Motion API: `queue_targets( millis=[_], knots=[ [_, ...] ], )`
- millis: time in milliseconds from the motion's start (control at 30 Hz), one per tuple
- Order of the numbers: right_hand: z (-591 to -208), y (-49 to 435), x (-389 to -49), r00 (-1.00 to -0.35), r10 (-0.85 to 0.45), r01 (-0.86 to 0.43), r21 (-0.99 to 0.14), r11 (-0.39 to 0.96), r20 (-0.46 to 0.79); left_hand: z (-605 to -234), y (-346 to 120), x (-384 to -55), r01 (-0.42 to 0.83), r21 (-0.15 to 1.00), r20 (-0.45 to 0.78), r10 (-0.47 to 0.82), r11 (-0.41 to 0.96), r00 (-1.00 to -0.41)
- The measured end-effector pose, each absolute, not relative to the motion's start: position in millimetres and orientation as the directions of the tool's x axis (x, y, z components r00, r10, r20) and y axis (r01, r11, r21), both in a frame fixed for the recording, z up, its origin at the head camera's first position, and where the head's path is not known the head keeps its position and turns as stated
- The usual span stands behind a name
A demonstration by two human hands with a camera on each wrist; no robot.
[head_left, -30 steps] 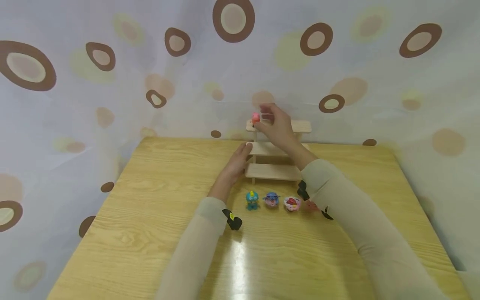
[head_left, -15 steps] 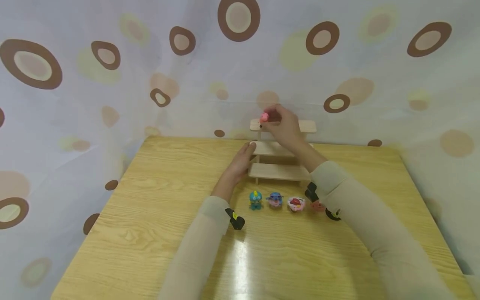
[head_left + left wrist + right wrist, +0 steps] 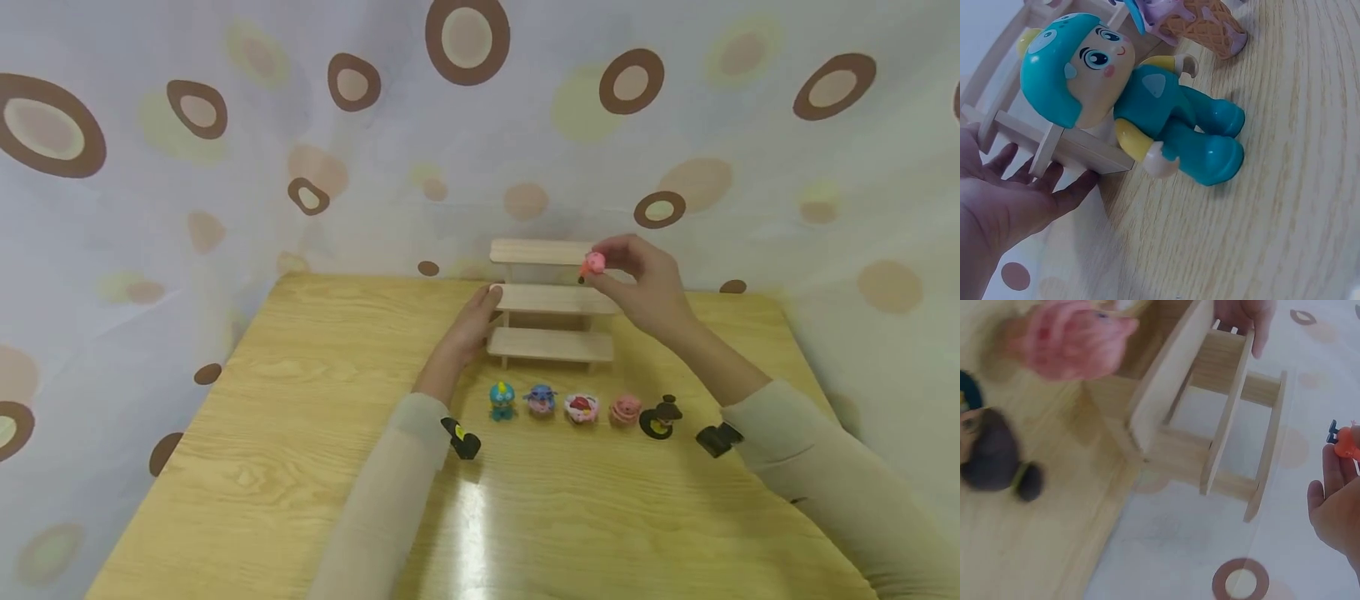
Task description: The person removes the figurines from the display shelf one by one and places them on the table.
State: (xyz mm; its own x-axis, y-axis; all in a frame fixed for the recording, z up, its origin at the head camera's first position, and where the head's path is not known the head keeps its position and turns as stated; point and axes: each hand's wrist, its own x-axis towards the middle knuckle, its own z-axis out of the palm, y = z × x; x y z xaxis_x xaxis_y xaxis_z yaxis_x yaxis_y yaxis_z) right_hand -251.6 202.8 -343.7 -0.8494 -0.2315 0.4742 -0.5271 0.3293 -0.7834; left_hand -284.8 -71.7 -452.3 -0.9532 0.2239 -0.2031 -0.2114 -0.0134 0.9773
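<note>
In the head view my right hand (image 3: 652, 287) pinches a small toy figure (image 3: 595, 263) with a pink head, orange-red body and dark feet. The figure hangs tilted in front of the right end of the top tier of a three-tier wooden display stand (image 3: 555, 343). In the right wrist view only the orange body and dark feet of that figure (image 3: 1346, 442) show at the edge. My left hand (image 3: 472, 327) holds the stand's left end, thumb on the middle tier. From the left wrist, several fingers (image 3: 1075, 190) lie against the stand's side.
Before the stand a row of toys spans the table (image 3: 300, 467): a teal-capped doll (image 3: 502, 402), a blue-and-pink figure (image 3: 541, 401), a white-and-red one (image 3: 582, 408), a pink one (image 3: 625, 410) and a dark-haired one (image 3: 662, 417). A patterned cloth (image 3: 247, 192) hangs behind.
My right hand has carried the toy figure from above the left part of the top tier to its right end and slightly lower. The left hand keeps its place on the stand.
</note>
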Motion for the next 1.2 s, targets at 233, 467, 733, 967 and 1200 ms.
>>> queue_targets(
  millis=[233,467,733,967,1200],
  knots=[
    [-354.6,250.5,-217.4,-0.85,-0.202,-0.526,-0.775,0.349,0.486,-450.7,-72.7,-286.6,-0.216,0.976,-0.203,0.233,-0.036,-0.951],
    [-384.0,292.2,-183.6,-0.884,-0.158,-0.465,-0.786,0.407,0.441,-449.0,-81.7,-283.3,-0.206,0.978,-0.194,0.224,-0.033,-0.955],
    [-426.3,328.8,-146.1,-0.934,-0.104,-0.335,-0.742,0.58,0.34,-444.4,-94.1,-282.1,-0.195,0.98,-0.181,0.239,-0.034,-0.954],
    [-454.0,331.5,-137.9,-0.948,-0.174,-0.317,-0.73,0.606,0.267,-443.1,-106.8,-281.6,-0.184,0.982,-0.172,0.231,-0.035,-0.958],
    [-471.7,333.9,-130.4,-0.955,-0.217,-0.293,-0.735,0.611,0.201,-445.8,-105.9,-281.9,-0.216,0.974,-0.198,0.214,-0.063,-0.957]
  ],
)
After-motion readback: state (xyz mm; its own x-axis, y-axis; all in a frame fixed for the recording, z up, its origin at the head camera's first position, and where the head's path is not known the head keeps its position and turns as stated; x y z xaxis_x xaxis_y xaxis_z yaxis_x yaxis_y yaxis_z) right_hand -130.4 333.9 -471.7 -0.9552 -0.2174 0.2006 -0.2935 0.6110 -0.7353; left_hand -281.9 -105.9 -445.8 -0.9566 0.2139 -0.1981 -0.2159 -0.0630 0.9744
